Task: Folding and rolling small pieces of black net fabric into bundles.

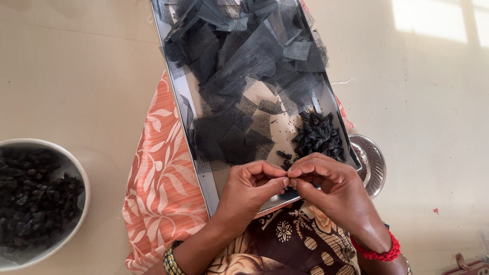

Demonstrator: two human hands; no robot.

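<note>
Pinching a small dark piece (pixel 287 174) between fingertips of left hand (pixel 249 191) and right hand (pixel 331 186), both pressed together over tray (pixel 201 168). Probably folding or twisting step. Black mesh squares (pixel 244 66) just beyond hands; finished dark pile (pixel 318 135) beyond right hand. Next likely needing firm fingertip grip.

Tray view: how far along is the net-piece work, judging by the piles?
Done: a small pile of black folded bits lies on the tray, and the bowl at left is full of similar ones. In hand: the left hand and right hand pinch something tiny, hidden between fingertips. Left: a large heap of flat net squares.
</note>
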